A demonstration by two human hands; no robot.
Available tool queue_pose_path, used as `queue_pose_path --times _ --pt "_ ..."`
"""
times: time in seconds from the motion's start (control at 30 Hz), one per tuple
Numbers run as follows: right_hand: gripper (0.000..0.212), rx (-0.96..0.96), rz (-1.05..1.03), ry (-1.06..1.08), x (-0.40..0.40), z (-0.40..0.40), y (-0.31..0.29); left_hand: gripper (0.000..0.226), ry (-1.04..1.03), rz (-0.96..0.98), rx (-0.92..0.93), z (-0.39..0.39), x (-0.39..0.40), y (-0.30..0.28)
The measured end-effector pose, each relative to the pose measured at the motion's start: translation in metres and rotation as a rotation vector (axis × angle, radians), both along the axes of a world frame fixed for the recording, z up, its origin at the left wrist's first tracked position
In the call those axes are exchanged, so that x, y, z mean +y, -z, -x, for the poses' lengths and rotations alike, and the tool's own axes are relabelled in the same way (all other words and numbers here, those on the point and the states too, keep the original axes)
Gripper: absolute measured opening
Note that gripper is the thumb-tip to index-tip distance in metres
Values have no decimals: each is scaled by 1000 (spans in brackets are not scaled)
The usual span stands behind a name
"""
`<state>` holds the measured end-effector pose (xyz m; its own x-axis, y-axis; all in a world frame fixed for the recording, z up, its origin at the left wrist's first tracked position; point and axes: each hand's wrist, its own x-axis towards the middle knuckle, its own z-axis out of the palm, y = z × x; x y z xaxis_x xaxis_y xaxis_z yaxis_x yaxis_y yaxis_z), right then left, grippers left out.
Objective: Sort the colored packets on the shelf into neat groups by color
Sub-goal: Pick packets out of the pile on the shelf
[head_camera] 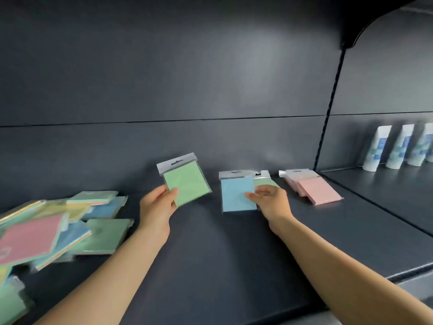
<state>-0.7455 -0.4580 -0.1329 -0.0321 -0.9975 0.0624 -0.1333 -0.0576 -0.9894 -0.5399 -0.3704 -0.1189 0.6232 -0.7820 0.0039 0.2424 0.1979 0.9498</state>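
My left hand (157, 205) pinches a green packet (186, 184) by its lower corner and holds it raised above the dark shelf (210, 254). My right hand (269, 199) holds a blue packet (235, 195) by its right edge, thumb on top. Behind that hand a green packet (267, 181) lies partly hidden on the shelf. Further right sits a small stack of pink packets (316, 190). At the left lies a loose heap of mixed pink, blue, green and yellow packets (58, 228).
White tubes (396, 146) stand in a row on the neighbouring shelf section at the right, past a slotted upright (328, 109). The dark back panel (187, 78) rises behind the shelf. The shelf's front edge (410, 270) runs at lower right.
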Motion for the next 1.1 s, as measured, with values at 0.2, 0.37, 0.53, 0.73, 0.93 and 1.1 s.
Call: queue_pose_path --times 0.2,0.37,0.53,0.73,0.93,1.1 --pt "20 240 83 -64 -17 -13 1 20 15 -51 -28 2 0 8" --pt "28 315 74 -77 -24 -12 2 18 23 -72 -75 2 -1 11" --pt "6 272 80 -68 -26 -12 5 25 25 -87 -207 17 4 7" --pt "11 -149 49 -214 -14 0 -3 28 51 -77 -241 60 -1 -5" --pt "15 -71 175 -224 -24 51 -6 18 66 -89 -174 133 -44 -7" --pt "19 106 221 -101 -45 92 2 13 -6 -183 -355 186 -82 4"
